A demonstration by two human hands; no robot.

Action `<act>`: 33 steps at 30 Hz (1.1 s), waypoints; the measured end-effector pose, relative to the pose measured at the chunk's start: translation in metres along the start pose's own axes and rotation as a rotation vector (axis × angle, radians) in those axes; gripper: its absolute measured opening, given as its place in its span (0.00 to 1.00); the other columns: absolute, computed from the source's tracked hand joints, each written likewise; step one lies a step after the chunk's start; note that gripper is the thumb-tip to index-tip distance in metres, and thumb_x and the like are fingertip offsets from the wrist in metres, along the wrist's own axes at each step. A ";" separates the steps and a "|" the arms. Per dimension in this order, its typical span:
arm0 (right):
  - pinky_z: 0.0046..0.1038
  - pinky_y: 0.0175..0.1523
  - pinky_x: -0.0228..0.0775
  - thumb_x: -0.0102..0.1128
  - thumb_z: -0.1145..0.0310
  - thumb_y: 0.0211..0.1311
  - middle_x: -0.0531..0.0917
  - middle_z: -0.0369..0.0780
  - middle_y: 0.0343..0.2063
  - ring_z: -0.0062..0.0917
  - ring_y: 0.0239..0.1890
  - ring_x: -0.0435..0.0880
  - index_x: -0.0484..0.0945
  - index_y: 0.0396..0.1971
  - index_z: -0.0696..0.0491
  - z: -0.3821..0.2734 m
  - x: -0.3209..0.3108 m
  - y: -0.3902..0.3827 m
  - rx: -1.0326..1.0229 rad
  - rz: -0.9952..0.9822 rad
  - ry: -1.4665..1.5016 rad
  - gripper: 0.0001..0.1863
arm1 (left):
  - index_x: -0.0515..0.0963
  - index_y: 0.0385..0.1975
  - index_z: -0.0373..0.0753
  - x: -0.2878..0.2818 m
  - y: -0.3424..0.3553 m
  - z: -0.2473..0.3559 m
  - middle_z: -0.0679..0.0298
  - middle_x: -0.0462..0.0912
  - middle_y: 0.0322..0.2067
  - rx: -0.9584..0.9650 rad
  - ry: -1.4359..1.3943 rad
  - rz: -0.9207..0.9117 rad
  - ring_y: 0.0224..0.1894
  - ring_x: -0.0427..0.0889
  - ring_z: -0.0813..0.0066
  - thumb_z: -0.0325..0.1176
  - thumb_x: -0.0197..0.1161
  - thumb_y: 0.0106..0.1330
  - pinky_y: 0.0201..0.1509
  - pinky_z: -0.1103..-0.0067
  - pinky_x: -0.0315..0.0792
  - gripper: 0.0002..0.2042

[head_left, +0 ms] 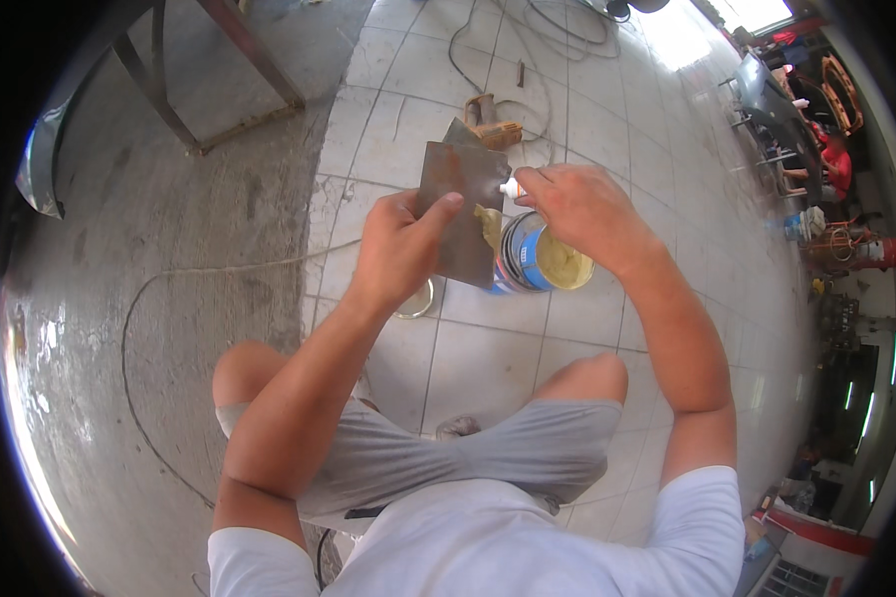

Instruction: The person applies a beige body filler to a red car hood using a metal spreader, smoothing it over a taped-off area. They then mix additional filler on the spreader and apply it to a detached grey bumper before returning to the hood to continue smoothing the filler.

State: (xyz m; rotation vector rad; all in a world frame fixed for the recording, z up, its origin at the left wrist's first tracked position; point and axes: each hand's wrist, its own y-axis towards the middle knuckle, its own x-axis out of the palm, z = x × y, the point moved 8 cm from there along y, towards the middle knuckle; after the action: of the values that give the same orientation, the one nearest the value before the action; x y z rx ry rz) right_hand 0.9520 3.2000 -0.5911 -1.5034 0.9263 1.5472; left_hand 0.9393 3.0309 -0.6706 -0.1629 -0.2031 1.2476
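My left hand (pixel 408 244) grips a flat grey metal plate (pixel 458 189), thumb on its face and fingers behind. The corner of a second metal piece (pixel 458 132) shows behind its top edge. A yellowish dab of putty (pixel 490 227) sits at the plate's right edge. Closed around a small white tube (pixel 511 188), my right hand (pixel 587 209) points the tube's tip at the plate. Below that hand is an open can (pixel 564 264) of yellowish paste with a blue side. Beside it, another blue container (pixel 511 269) is partly hidden by the plate.
An orange-brown power tool (pixel 493 124) lies on the tiles beyond the plate. A round lid (pixel 415 300) is by my left wrist. A cable (pixel 239 267) crosses the concrete at left, below a metal stand (pixel 199 149). A person in red (pixel 836 164) is far right.
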 end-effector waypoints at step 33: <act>0.36 0.39 0.77 0.61 0.70 0.61 0.86 0.42 0.28 0.37 0.33 0.86 0.78 0.34 0.55 0.000 0.018 -0.008 -0.068 -0.228 -0.199 0.05 | 0.83 0.36 0.25 0.024 0.008 -0.015 0.60 0.82 0.20 -0.021 0.055 -0.081 0.22 0.77 0.79 0.42 0.62 0.69 0.28 0.76 0.73 0.20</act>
State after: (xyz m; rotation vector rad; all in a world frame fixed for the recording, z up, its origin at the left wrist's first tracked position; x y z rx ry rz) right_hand 0.9589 3.2037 -0.6088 -1.4171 0.5735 1.5397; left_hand 0.9430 3.0556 -0.6853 -0.2054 -0.1736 1.1593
